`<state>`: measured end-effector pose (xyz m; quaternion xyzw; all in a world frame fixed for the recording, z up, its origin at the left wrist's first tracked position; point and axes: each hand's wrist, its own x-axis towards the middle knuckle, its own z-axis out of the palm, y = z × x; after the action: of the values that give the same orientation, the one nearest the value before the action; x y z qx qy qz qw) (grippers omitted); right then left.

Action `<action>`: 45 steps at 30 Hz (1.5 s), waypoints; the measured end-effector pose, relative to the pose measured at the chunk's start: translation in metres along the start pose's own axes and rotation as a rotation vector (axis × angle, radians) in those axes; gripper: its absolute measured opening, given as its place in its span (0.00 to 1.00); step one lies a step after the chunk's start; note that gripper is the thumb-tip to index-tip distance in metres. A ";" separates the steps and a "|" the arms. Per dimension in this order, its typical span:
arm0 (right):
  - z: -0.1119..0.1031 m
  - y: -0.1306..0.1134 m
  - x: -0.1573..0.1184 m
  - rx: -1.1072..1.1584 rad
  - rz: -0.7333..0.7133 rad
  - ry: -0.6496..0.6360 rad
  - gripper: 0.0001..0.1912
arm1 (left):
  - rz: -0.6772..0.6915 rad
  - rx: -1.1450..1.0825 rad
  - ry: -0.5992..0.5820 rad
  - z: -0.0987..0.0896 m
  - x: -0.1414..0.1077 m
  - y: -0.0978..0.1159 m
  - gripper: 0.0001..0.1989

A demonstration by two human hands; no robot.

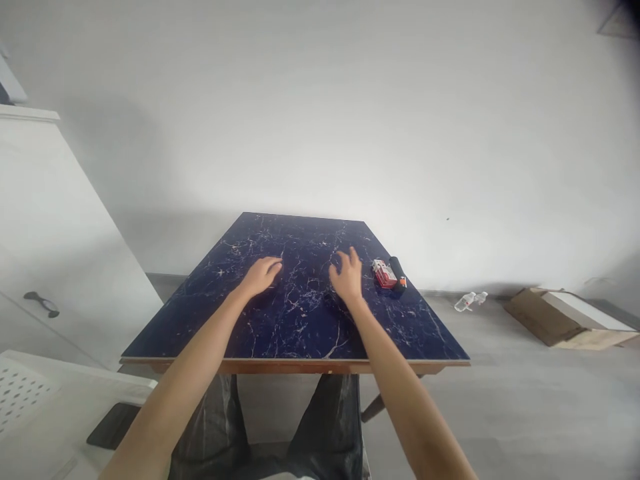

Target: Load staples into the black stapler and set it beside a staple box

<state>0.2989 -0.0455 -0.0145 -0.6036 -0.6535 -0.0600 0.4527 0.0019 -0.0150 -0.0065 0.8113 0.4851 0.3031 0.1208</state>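
Note:
My left hand (pixel 263 275) is over the left-middle part of a dark blue, marble-patterned table (pixel 295 333), with its fingers bent and apart from the thumb. My right hand (pixel 347 275) hovers right of the middle, fingers spread and curled a little, holding nothing. Nearest to it, on the table's right side, lie small red and white boxes (pixel 385 274). Against their right side rests a black cylinder (pixel 398 272) with an orange mark near its front end; its exact kind I cannot tell.
A pale wall (pixel 310 120) rises behind the table. At left stand a white cabinet (pixel 60 220) and a white perforated surface with a dark flat object (pixel 114 425). Clear plastic bottles (pixel 465 302) and a cardboard box (pixel 545 317) lie on the floor at right.

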 end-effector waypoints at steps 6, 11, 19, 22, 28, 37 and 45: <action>-0.097 0.104 0.039 -0.264 0.633 -0.052 0.32 | -0.008 -0.058 -0.015 -0.002 0.001 -0.006 0.25; -0.124 0.139 0.047 -0.245 0.595 -0.423 0.20 | 0.013 -0.120 -0.042 0.012 0.006 0.006 0.25; -0.035 0.051 0.051 -0.130 0.343 -0.566 0.21 | 0.016 -0.197 -0.128 -0.010 -0.001 0.012 0.24; 0.027 -0.015 0.051 -0.051 0.263 -0.595 0.22 | -0.136 -0.094 -0.055 -0.019 -0.001 -0.003 0.23; 0.135 -0.157 0.033 0.135 0.247 -0.596 0.26 | -0.409 0.043 0.025 -0.043 -0.008 -0.057 0.22; 0.174 -0.176 0.027 0.582 0.399 -0.637 0.21 | -0.396 0.103 0.040 -0.084 -0.013 -0.108 0.19; 0.152 -0.155 0.017 0.871 0.209 -0.407 0.20 | -0.206 -0.141 0.467 -0.095 -0.014 -0.074 0.18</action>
<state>0.0913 0.0211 -0.0187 -0.4200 -0.6290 0.3839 0.5297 -0.1134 0.0009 0.0264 0.6551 0.5578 0.5013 0.0919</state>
